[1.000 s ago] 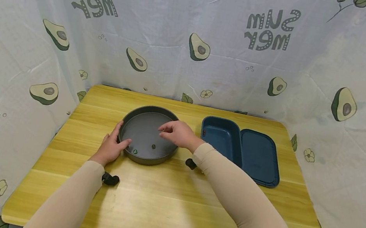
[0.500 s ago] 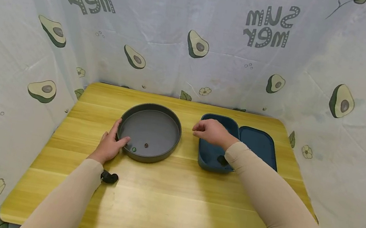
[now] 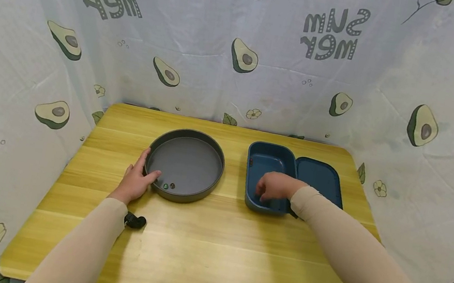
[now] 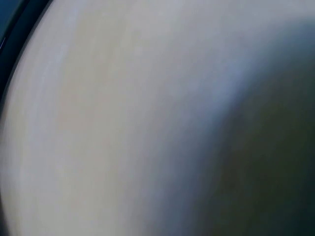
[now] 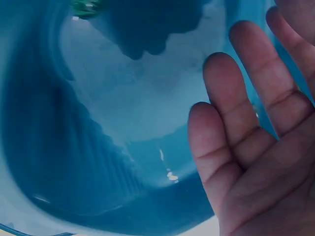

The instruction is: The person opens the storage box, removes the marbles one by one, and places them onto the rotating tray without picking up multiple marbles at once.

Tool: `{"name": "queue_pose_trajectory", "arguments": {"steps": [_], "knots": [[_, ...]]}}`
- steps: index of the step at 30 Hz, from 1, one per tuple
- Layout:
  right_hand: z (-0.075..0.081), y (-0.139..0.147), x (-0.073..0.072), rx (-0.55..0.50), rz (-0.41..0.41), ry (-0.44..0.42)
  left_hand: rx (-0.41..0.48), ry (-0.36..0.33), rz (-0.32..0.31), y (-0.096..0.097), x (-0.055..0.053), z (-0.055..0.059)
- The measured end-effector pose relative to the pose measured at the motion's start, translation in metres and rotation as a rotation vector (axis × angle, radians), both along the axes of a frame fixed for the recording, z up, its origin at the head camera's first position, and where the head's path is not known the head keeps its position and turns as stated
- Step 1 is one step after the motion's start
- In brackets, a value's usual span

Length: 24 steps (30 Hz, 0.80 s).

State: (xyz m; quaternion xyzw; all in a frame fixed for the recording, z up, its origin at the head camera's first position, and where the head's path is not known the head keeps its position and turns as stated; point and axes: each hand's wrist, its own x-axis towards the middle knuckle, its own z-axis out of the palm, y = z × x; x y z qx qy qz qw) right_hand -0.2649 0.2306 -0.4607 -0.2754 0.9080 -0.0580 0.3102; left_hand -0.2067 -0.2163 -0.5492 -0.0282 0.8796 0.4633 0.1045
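Observation:
In the head view my left hand (image 3: 135,180) holds the left side of a round grey cake pan (image 3: 213,178). Its thumb lies over the rim and its fingers lie along the outer wall. Near that thumb, a green marble (image 3: 165,186) and a reddish-brown marble (image 3: 173,186) sit inside the pan. My right hand (image 3: 276,186) is low inside a blue rectangular box (image 3: 249,184), fingers pointing down. The right wrist view shows its fingers loosely extended, with a green marble (image 5: 87,7) in the box, apart from the visible fingertips. Another reddish-brown marble (image 3: 251,162) lies by the box's left wall.
A flat blue lid (image 3: 322,177) lies against the box's right side. Everything stands on a yellow wooden table (image 3: 193,249), with a patterned curtain (image 3: 207,36) behind and at both sides. The left wrist view is a blur of pale fabric.
My right hand has moved right from over the pan and down into the box. In the pan, the reddish-brown marble has rolled left beside the green one. The left hand stays on the pan.

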Motion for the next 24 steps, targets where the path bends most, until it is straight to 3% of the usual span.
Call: {"name": "queue_pose_trajectory", "arguments": {"steps": [11, 24], "knots": [[-0.008, -0.001, 0.008, 0.047, 0.139, -0.003, -0.007, 0.001, 0.003, 0.000, 0.000, -0.001], [-0.018, -0.011, 0.010, -0.007, 0.142, 0.061, -0.005, 0.004, 0.004, 0.000, 0.000, 0.000]]}}
